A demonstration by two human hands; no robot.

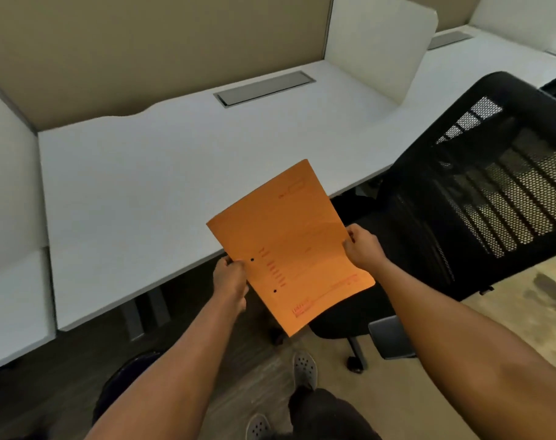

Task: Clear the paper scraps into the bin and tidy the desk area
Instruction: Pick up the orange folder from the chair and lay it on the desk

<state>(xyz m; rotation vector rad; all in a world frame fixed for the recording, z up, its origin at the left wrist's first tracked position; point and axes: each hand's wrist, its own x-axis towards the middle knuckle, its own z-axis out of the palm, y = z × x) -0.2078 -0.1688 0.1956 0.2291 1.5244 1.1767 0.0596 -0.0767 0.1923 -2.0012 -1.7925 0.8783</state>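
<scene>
An orange paper folder (297,239) with red print and two punched holes is held in the air over the front edge of the white desk (149,173). My left hand (230,279) grips its left edge near the holes. My right hand (362,246) pinches its right edge. The folder tilts, its far corner over the desk and its near corner over the floor. No paper scraps or bin show in view.
A black mesh office chair (479,185) stands at the right, its seat under the folder's right side. A grey cable hatch (264,88) sits at the desk's back. White dividers (381,42) and a beige partition bound the desk. My feet in grey shoes (305,368) are below.
</scene>
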